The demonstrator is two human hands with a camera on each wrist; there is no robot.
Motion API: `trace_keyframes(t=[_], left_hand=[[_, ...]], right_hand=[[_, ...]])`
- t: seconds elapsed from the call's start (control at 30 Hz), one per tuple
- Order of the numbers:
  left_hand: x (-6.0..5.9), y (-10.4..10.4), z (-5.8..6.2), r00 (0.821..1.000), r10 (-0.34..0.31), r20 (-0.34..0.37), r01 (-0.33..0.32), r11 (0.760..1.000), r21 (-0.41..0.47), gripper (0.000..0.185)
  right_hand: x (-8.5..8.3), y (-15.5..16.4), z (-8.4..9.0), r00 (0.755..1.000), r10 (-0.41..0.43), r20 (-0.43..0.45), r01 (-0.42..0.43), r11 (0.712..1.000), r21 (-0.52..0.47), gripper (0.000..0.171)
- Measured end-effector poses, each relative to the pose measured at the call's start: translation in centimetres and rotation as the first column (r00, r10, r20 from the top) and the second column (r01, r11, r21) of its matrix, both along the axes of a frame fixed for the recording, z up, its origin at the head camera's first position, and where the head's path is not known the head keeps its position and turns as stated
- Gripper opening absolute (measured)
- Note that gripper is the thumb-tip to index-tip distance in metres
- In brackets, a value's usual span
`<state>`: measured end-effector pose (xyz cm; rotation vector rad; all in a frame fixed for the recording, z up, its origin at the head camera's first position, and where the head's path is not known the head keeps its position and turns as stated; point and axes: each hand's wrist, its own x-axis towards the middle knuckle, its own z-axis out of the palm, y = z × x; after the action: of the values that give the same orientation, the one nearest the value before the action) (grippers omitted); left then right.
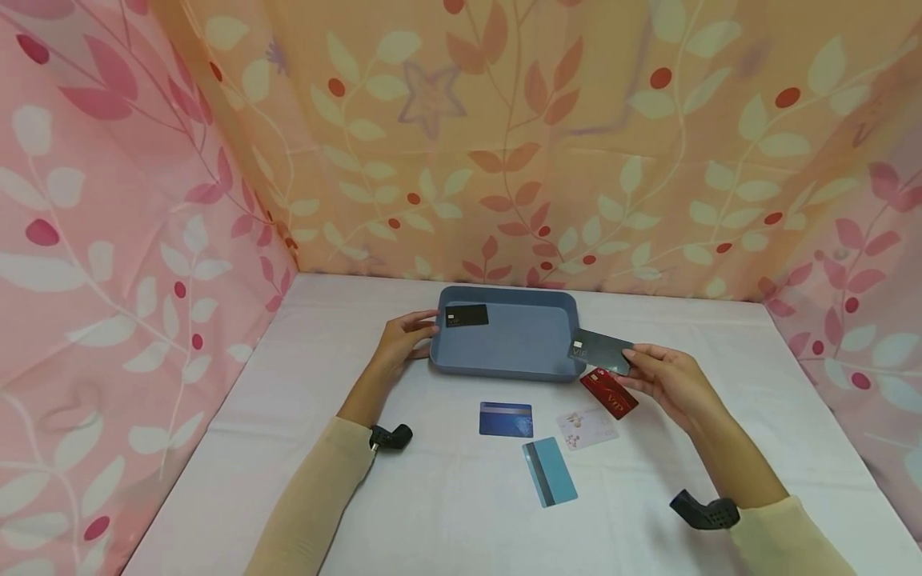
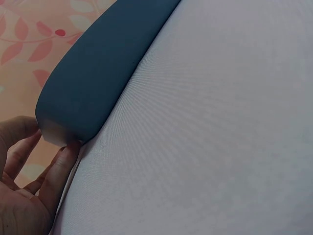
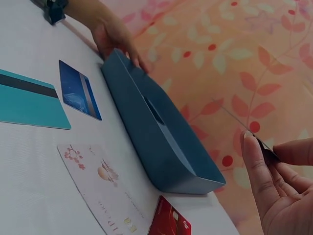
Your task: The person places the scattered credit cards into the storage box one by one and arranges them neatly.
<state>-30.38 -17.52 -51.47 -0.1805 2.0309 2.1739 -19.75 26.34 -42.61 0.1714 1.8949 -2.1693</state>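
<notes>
From the head camera, the left hand [image 1: 403,340] rests straight-fingered on the left end of the shallow blue-grey plastic tray [image 1: 504,364]. The right hand [image 1: 666,380] pinches a dark grey chip card [image 1: 601,350] just over the tray's right corner.

Left wrist: fingertips [image 2: 61,161] touch the tray's corner.

Right wrist: fingers [image 3: 259,171] and thumb grip the card's edge beside the tray.

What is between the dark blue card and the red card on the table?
In the head view, the white flowered card lies between the dark blue card and the red card.
</notes>
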Motion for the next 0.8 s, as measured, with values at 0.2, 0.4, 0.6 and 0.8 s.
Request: trace_keyframes(t=[0.2, 0.4, 0.6, 0.8], left_hand=[[0.0, 0.0, 0.0, 1.0, -0.004, 0.002, 0.004, 1.0, -0.005, 0.043], [0.0, 0.0, 0.0, 1.0, 0.004, 0.0, -0.004, 1.0, 0.004, 0.043], [-0.1, 0.0, 0.0, 1.0, 0.006, 0.001, -0.006, 1.0, 0.006, 0.041], [0.0, 0.0, -0.1, 1.0, 0.007, -0.002, -0.007, 1.0, 0.013, 0.04]], right_hand=[[-1.4, -0.5, 0.1, 0.999, -0.004, 0.048, 0.006, 0.999, -0.044, 0.014], [-2.4, -1.2, -0.2, 0.998, -0.003, 0.07, 0.009, 0.996, -0.088, 0.013], [-3.5, -2.1, -0.2, 0.997, -0.005, 0.083, 0.014, 0.993, -0.118, 0.012], [-4.4, -3.0, -0.1, 0.996, -0.006, 0.087, 0.014, 0.996, -0.093, 0.029]])
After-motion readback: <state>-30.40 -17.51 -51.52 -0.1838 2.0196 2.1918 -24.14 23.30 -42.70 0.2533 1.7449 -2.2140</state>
